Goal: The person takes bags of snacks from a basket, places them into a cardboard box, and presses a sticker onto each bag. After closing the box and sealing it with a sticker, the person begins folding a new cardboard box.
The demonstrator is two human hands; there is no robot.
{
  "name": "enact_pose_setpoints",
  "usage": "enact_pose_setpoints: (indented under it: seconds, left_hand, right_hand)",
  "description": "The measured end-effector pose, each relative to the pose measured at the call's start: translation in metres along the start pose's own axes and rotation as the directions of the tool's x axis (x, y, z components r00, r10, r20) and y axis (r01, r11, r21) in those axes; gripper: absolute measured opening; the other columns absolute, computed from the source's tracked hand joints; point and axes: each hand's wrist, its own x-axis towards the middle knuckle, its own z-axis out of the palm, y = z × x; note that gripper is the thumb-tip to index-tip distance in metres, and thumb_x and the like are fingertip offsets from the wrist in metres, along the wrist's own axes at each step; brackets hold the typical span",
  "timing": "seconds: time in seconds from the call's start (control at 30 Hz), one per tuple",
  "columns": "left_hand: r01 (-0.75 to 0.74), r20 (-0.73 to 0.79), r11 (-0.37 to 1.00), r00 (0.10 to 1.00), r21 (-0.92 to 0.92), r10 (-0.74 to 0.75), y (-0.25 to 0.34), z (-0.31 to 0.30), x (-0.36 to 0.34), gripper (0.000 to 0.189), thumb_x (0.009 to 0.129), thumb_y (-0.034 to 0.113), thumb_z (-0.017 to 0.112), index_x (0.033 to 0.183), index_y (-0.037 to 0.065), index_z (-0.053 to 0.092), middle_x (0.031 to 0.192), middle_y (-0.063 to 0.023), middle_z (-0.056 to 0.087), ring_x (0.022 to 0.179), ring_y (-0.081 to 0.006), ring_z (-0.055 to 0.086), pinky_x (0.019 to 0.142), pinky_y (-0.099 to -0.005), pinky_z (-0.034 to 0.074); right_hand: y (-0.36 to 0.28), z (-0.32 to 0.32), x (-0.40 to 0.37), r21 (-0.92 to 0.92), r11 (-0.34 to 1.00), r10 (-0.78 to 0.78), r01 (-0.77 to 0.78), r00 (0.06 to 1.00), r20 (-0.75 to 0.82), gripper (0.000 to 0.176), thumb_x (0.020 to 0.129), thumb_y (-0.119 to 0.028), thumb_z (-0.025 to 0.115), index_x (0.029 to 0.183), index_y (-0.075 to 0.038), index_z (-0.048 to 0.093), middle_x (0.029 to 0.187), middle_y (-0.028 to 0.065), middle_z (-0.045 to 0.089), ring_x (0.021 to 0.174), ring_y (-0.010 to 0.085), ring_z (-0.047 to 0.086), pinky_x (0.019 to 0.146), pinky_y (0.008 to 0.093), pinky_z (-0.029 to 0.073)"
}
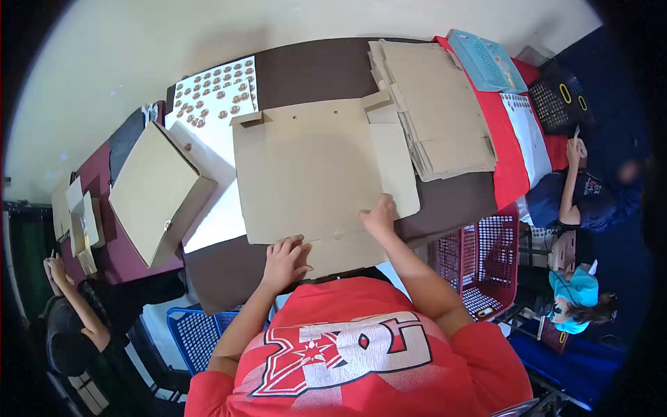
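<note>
A partly folded cardboard box (pixel 306 167) lies spread on the dark cloth-covered table in front of me. Its two far corner tabs stand bent up, and a paler side flap (pixel 396 160) extends on the right. My left hand (pixel 282 264) rests at the left end of the near flap (pixel 340 256), fingers spread over the cardboard. At the near right corner, beside the side flap's fold, my right hand (pixel 379 217) has its fingers bent against the cardboard, thumb pointing left. Its fingertips are partly hidden.
Flat cardboard pieces (pixel 445 104) are stacked at right. White sheets with round brown stickers (pixel 215 90) lie at far left, near a closed cardboard box (pixel 156 194). A blue case (pixel 486 61) lies far right. Crates (pixel 486 257) stand below the table; other people work on both sides.
</note>
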Motion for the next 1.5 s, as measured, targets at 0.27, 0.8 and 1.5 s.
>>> enact_pose_setpoints:
  seconds: [0.27, 0.8, 1.5]
  left_hand:
    - [0.16, -0.031, 0.987, 0.987, 0.014, -0.159, 0.011, -0.006, -0.006, 0.076, 0.064, 0.044, 0.081, 0.131, 0.023, 0.053, 0.149, -0.0132, 0.027, 0.139, -0.0336, 0.024, 0.103, -0.0521, 0.03]
    - [-0.005, 0.043, 0.951, 0.999, 0.31, -0.009, -0.007, 0.048, -0.019, 0.062, 0.09, 0.059, 0.046, 0.144, 0.032, 0.037, 0.159, -0.0049, 0.013, 0.143, -0.0446, 0.006, 0.1, -0.0775, 0.012]
    - [-0.045, 0.035, 0.967, 0.999, 0.251, 0.038, 0.008, 0.038, -0.032, 0.065, 0.088, 0.054, 0.05, 0.146, 0.031, 0.033, 0.158, -0.0083, 0.013, 0.14, -0.0482, 0.012, 0.1, -0.0765, 0.015]
  right_hand:
    - [-0.003, -0.073, -0.006, -0.32, 0.947, -0.113, 0.02, 0.956, -0.273, 0.075, 0.074, -0.028, 0.074, 0.137, -0.01, 0.037, 0.14, 0.0134, 0.037, 0.131, 0.0342, 0.032, 0.1, 0.0518, 0.035]
    - [-0.009, -0.15, 0.026, -0.304, 0.953, -0.029, -0.005, 0.994, -0.107, 0.032, 0.093, -0.034, 0.054, 0.103, -0.003, 0.055, 0.096, 0.024, 0.063, 0.092, 0.0413, 0.061, 0.078, 0.0501, 0.049]
    - [-0.225, -0.281, 0.235, 0.883, -0.32, -0.322, -0.344, 0.916, 0.24, 0.062, 0.102, -0.037, 0.026, 0.144, 0.006, 0.01, 0.14, 0.0274, 0.033, 0.128, 0.0488, 0.039, 0.105, 0.0591, 0.037]
